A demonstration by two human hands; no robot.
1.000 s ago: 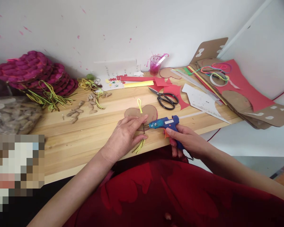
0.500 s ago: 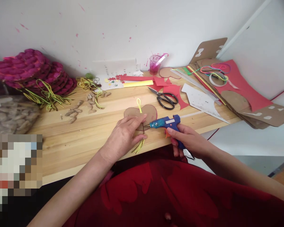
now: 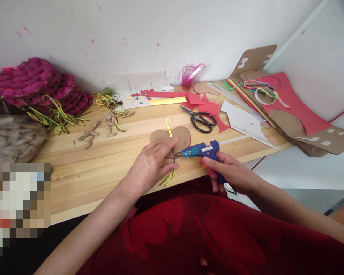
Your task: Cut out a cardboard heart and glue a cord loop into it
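Observation:
A heart-shaped piece of brown cardboard (image 3: 184, 138) lies flat on the wooden table. Down its middle runs a yellow and dark cord (image 3: 169, 128), looped at the top, with loose tassel ends below. My left hand (image 3: 151, 162) presses the cord against the cardboard, index fingertip above and thumb lower down, covering the heart's lower left. Wrapped round the grip of a blue hot glue gun (image 3: 199, 149) is my right hand (image 3: 231, 170), a finger near the orange trigger. The gun's nozzle points left at the heart's lower edge, close to the cord; whether it touches is unclear.
Black-handled scissors (image 3: 202, 121) lie just beyond the heart. Peanuts (image 3: 87, 137) are scattered left, near stacked magenta pieces (image 3: 31, 80) and a bag of peanuts (image 3: 14, 135). Behind stands a cup of pink liquid (image 3: 188, 78). Cardboard and red paper (image 3: 292, 103) pile up at right.
The glue gun's nozzle has shifted very slightly right, away from the cord. My left hand stays in place on the cord and cardboard.

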